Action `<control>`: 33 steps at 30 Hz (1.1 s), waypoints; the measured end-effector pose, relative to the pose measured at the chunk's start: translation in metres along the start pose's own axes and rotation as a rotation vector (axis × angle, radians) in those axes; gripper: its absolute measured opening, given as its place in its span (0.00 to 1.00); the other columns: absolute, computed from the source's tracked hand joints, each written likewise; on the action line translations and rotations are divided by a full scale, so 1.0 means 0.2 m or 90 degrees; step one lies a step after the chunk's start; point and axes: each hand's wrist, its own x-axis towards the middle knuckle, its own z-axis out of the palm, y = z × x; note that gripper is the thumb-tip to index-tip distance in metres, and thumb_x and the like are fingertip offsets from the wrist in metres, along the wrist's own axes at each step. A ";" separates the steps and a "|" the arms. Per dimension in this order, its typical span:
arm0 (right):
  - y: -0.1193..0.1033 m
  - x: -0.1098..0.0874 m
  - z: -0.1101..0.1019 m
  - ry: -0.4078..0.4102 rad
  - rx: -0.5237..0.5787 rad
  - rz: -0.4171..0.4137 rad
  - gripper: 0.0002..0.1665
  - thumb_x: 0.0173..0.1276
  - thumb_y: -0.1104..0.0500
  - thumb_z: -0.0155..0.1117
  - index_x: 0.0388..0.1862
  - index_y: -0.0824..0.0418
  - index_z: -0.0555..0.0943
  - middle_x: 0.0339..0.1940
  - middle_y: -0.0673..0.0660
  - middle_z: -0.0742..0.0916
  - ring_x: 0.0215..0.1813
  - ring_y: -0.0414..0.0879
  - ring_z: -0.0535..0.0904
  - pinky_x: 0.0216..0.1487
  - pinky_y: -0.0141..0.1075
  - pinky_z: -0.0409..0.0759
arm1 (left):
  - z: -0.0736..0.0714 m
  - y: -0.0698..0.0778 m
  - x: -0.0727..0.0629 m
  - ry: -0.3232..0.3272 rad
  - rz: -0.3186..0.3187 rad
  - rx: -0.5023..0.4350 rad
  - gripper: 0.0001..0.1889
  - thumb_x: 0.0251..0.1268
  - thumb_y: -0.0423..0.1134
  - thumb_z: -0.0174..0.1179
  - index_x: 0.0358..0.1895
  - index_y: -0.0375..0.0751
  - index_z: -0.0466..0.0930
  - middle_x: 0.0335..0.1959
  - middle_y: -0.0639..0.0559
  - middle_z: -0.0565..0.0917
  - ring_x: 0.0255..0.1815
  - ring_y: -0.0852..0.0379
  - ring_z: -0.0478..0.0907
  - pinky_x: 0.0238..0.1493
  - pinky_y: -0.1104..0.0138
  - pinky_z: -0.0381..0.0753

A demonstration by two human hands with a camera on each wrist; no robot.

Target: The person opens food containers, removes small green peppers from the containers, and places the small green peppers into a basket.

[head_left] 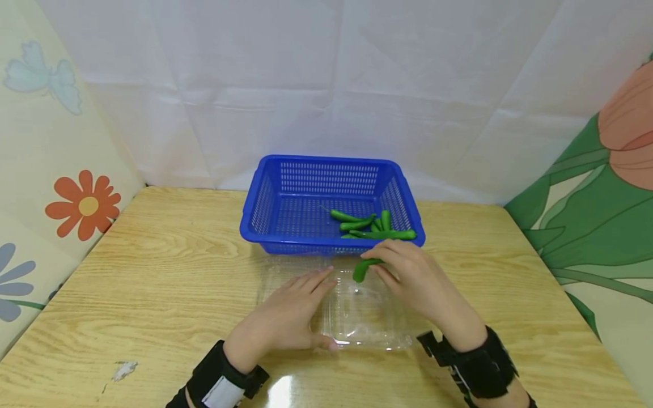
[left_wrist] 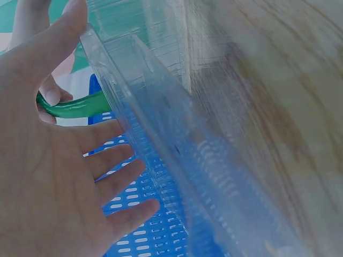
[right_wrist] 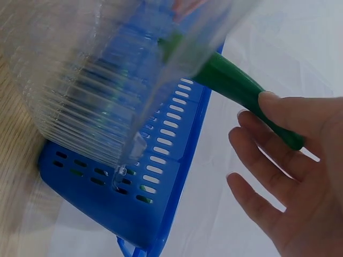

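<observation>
A green chili pepper (head_left: pixel 360 272) is pinched between the thumb and fingers of my right hand (head_left: pixel 415 280), over the right half of a clear plastic clamshell box (head_left: pixel 367 323). In the right wrist view the pepper (right_wrist: pixel 233 85) slants past the box's clear wall, held near one end. My left hand (head_left: pixel 280 320) lies across the box's middle, its fingers fairly straight and spread, with the thumb at the near edge. Its fingertips (left_wrist: pixel 153 206) touch the clear rim in the left wrist view. The box lies unfolded, with both halves facing up.
Just behind the box stands a blue plastic basket (head_left: pixel 301 218) with slotted walls. Several green peppers (head_left: pixel 390 233) lie in its front right part. A wooden table (head_left: pixel 168 266) carries everything, and a white cloth (head_left: pixel 285 85) hangs behind it. Patterned panels flank both sides.
</observation>
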 end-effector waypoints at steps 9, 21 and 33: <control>-0.01 0.00 0.00 0.043 0.002 -0.026 0.21 0.50 0.75 0.76 0.44 0.63 0.86 0.41 0.56 0.88 0.45 0.51 0.84 0.47 0.45 0.85 | 0.00 0.00 0.00 0.006 0.001 0.006 0.57 0.48 0.70 0.67 0.77 0.40 0.57 0.80 0.45 0.52 0.78 0.45 0.53 0.75 0.50 0.56; -0.02 0.02 -0.01 0.092 0.012 -0.065 0.22 0.49 0.76 0.74 0.45 0.64 0.86 0.43 0.57 0.87 0.45 0.52 0.84 0.49 0.45 0.84 | 0.00 0.00 0.00 0.003 0.000 0.002 0.57 0.49 0.70 0.67 0.77 0.41 0.56 0.80 0.46 0.52 0.78 0.45 0.53 0.76 0.50 0.56; -0.01 0.03 0.00 0.182 -0.006 -0.097 0.19 0.80 0.55 0.51 0.41 0.64 0.87 0.41 0.58 0.88 0.43 0.53 0.84 0.48 0.42 0.82 | 0.01 0.00 0.00 0.006 -0.001 -0.002 0.57 0.49 0.70 0.67 0.78 0.42 0.56 0.80 0.46 0.52 0.78 0.45 0.53 0.76 0.50 0.55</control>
